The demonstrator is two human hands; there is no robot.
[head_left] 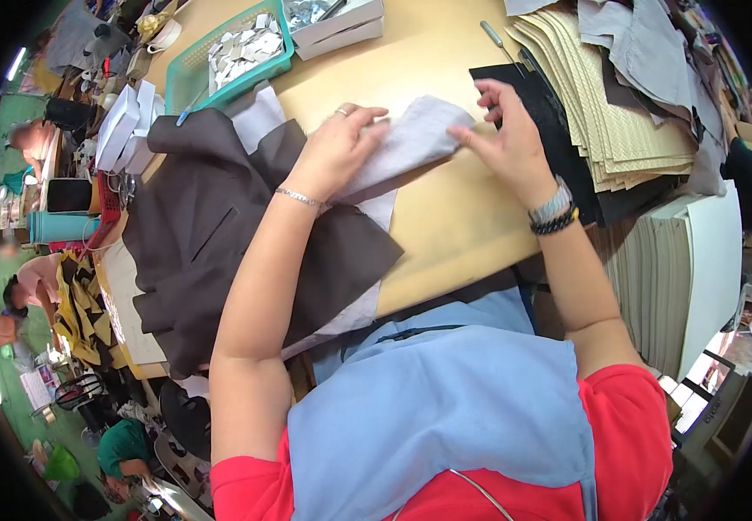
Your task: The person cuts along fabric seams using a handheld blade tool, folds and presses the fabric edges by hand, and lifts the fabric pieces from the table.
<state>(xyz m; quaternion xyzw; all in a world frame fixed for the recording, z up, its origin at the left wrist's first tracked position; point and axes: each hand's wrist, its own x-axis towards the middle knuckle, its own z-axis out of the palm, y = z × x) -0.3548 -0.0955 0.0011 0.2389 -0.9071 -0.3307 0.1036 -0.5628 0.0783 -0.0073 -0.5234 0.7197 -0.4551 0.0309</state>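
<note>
My left hand (pixel 341 154) lies over the left part of a folded light grey cloth (pixel 419 130), fingers stretched out and slightly blurred. My right hand (pixel 512 135) hovers at the cloth's right end with its fingers spread. Its thumb tip is close to the cloth's edge; whether it touches I cannot tell. Under my left forearm a heap of dark brown fabric pieces (pixel 193 187) spreads over the table's left side, one with a short slit in it. More light grey cloth shows between and below these pieces.
A teal basket (pixel 187 71) of small pale pieces and a white box (pixel 338 30) stand at the back of the table (pixel 454 230). At right lie a black piece (pixel 558 148), an awl-like tool (pixel 492 35) and stacked cream quilted sheets (pixel 597 113). Other people work at left.
</note>
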